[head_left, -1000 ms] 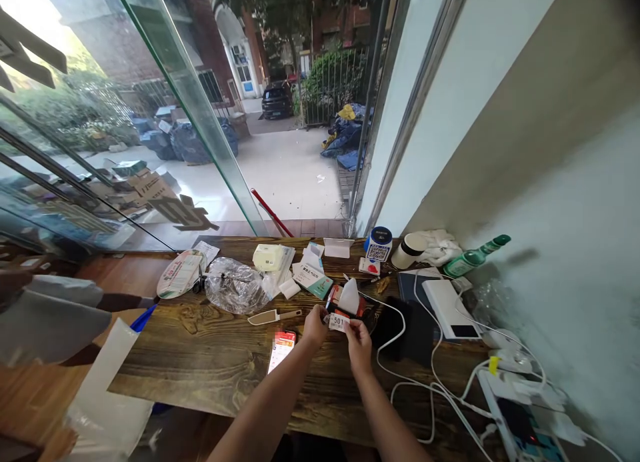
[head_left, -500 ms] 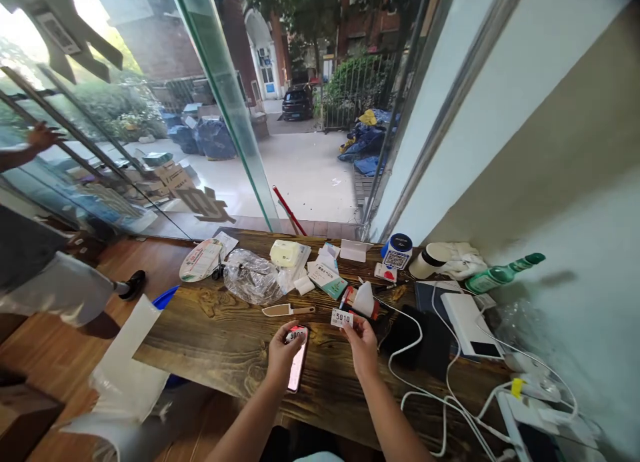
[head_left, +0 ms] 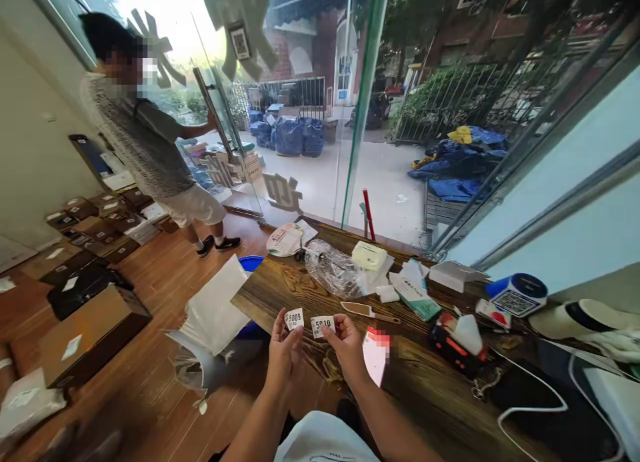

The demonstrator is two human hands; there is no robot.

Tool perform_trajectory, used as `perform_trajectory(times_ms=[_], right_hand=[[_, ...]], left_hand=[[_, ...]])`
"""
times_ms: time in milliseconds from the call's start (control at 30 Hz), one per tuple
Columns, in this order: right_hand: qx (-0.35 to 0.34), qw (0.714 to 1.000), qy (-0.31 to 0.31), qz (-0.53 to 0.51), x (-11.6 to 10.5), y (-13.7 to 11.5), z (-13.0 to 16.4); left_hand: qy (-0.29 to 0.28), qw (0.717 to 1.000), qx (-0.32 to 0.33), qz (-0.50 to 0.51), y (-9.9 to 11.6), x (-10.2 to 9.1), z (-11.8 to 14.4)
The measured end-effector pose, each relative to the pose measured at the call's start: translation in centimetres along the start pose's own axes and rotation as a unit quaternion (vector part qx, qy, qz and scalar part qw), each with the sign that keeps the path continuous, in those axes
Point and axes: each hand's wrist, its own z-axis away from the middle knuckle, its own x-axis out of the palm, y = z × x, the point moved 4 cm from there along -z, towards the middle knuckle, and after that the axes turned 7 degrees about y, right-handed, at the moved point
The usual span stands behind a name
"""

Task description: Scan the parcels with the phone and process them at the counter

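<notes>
left hand [head_left: 284, 347]: pinched on small white label "5009" [head_left: 295, 319], raised over near tabletop edge
right hand [head_left: 348, 345]: pinched on white label "5010" [head_left: 323, 326], just beside the first label, not touching
phone [head_left: 376, 355]: flat on tabletop [head_left: 440, 402], just right of right hand
box cutter [head_left: 369, 309]: beyond the labels
clear plastic bag [head_left: 334, 269]: farther back
person [head_left: 150, 149]: standing at glass door, far left

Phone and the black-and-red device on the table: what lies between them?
In the head view, only bare wood of the table shows between the phone and the black-and-red device. The utility knife lies farther back, outside that gap.
</notes>
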Motion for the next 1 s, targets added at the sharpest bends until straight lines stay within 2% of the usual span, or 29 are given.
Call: perform_trajectory(times_ms=[100, 200, 300, 367, 567, 700, 767, 833, 900, 1000], right_hand=[[0.005, 1.0, -0.007, 0.005, 5.1, 1.7, 2.3], [0.01, 1.0, -0.008, 0.013, 9.6, 3.4, 4.1], [0.013, 1.0, -0.003, 0.024, 13.0, 4.6, 5.2], [0.012, 0.999, 0.001, 0.032, 14.6, 5.3, 5.7], [0.039, 0.997, -0.017, 0.071, 16.3, 8.1, 5.6], [0.08, 0.987, -0.113, 0.082, 18.1, 9.0, 4.9], [0.089, 0.979, -0.164, 0.081, 19.4, 9.1, 5.3], [0.085, 0.975, -0.19, 0.077, 20.3, 9.5, 5.7], [0.079, 0.978, -0.178, 0.079, 20.2, 10.5, 5.6], [0.1, 0.977, -0.145, 0.116, 18.0, 12.7, 4.6]], left_hand=[[0.003, 1.0, 0.011, 0.016, 3.2, -3.0, -1.8], [-0.008, 0.998, 0.054, 0.008, 6.6, -5.2, -2.8], [-0.026, 0.992, 0.119, -0.034, 9.4, -6.8, -3.5], [-0.045, 0.987, 0.147, -0.053, 10.4, -7.9, -3.8], [-0.032, 0.989, 0.145, -0.014, 10.3, -11.3, -5.9], [0.017, 0.989, 0.149, -0.006, 10.8, -13.0, -6.9], [0.048, 0.985, 0.161, -0.025, 11.6, -13.9, -6.8], [0.067, 0.981, 0.177, -0.039, 12.6, -14.9, -6.8], [0.085, 0.976, 0.199, -0.032, 13.6, -16.3, -7.4], [0.148, 0.965, 0.217, -0.021, 14.2, -19.6, -9.2]])
